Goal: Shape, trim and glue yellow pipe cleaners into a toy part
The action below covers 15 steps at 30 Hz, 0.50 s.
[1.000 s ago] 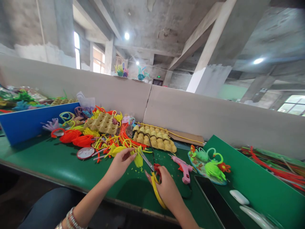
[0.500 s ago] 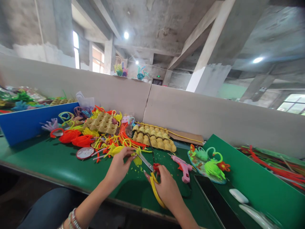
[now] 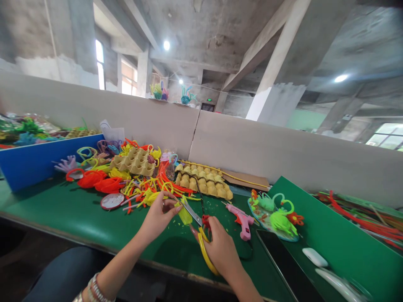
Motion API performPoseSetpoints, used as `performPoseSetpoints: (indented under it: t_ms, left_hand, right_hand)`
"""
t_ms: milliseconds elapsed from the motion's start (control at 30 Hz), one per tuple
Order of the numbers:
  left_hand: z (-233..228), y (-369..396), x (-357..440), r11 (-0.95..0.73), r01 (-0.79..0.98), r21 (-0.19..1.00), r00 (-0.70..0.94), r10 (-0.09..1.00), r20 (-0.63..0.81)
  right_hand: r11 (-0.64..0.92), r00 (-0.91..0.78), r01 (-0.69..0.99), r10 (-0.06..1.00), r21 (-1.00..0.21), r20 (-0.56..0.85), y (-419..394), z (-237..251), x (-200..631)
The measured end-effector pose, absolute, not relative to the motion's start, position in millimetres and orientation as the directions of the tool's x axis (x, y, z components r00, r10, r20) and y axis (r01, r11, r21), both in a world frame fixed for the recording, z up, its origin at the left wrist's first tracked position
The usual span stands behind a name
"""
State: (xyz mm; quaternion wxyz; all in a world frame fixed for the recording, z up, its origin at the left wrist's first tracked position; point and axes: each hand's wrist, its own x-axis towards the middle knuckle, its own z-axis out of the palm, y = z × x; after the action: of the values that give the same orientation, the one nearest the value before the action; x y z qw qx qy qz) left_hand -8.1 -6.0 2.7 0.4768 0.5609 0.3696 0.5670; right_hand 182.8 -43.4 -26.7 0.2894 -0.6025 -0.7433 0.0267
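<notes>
My left hand point(image 3: 159, 216) pinches a yellow fuzzy piece point(image 3: 185, 215), which looks like bundled pipe cleaner, between thumb and fingers. My right hand point(image 3: 221, 247) is wrapped round a pair of scissors point(image 3: 204, 251) with a yellow handle and a bit of red at the pivot. Their blades point up and left, against the yellow piece near my left fingertips; whether the blades are parted is hard to make out. Small yellow clippings lie on the green table point(image 3: 94, 226) under the hands.
To the left lies a heap of red and yellow pipe cleaners point(image 3: 110, 184) with an egg tray point(image 3: 135, 161). More egg trays point(image 3: 204, 182) sit behind my hands. Rightward are a pink glue gun point(image 3: 242, 220), a decorated swan piece point(image 3: 277, 218), a phone point(image 3: 283, 262) and a green divider point(image 3: 330, 235).
The yellow piece has tilted and shifted slightly right beside the blades. My left fingers have moved a little; my right hand and the scissors stay almost where they were.
</notes>
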Motion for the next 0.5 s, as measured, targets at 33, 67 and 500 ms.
performPoseSetpoints:
  t_ms: [33, 67, 500]
  left_hand:
    - [2.2, -5.6, -8.3, -0.264, -0.136, 0.955, 0.086, 0.957, 0.277]
    - [1.7, -5.3, -8.6, -0.257, -0.142, 0.956, 0.087, 0.959, 0.27]
    - [4.1, -5.6, -9.7, -0.211, -0.178, 0.961, 0.09, 0.969, 0.229]
  right_hand:
    - [0.27, -0.11, 0.879, 0.916, -0.392, 0.385, -43.5, -26.2, 182.9]
    - [0.265, -0.111, 0.878, 0.923, -0.398, 0.369, -43.6, -25.8, 183.0]
    - [0.246, -0.096, 0.874, 0.933, -0.418, 0.347, -44.5, -21.8, 182.0]
